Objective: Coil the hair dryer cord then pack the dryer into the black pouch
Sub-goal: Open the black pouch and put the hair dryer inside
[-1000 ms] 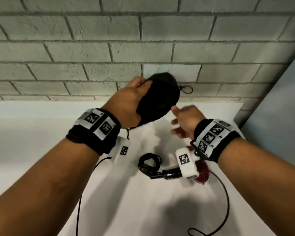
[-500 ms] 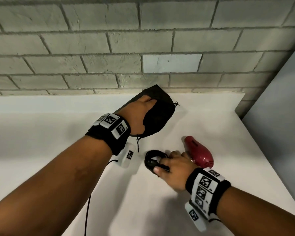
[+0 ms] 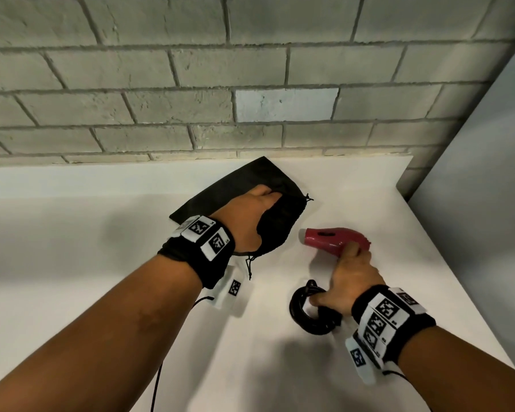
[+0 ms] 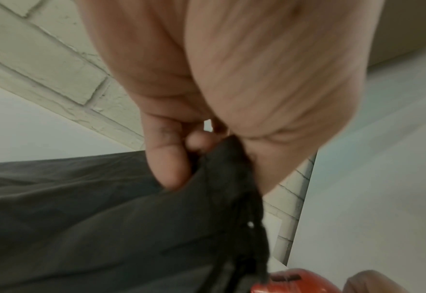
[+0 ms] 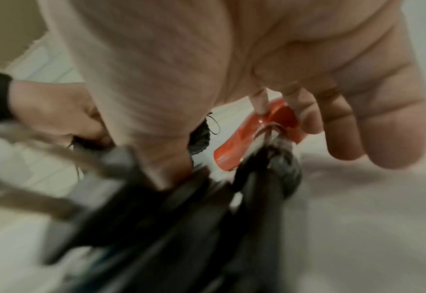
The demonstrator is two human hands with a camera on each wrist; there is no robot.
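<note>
Gripping the red hair dryer [image 3: 336, 240] with its coiled cord [image 3: 308, 312], the right hand [image 3: 350, 278] has lifted it off the white table [image 3: 369, 203]; half a second ago it only reached down there. The left hand [image 3: 250, 221] pinches the rim of the black pouch [image 3: 235, 188], which has come down from the air and now lies flat. So packing can begin. The dryer's nozzle is just beside the pouch mouth. A brick wall [image 3: 250, 84] stands right behind the pouch; toward the person there is open room.
</note>
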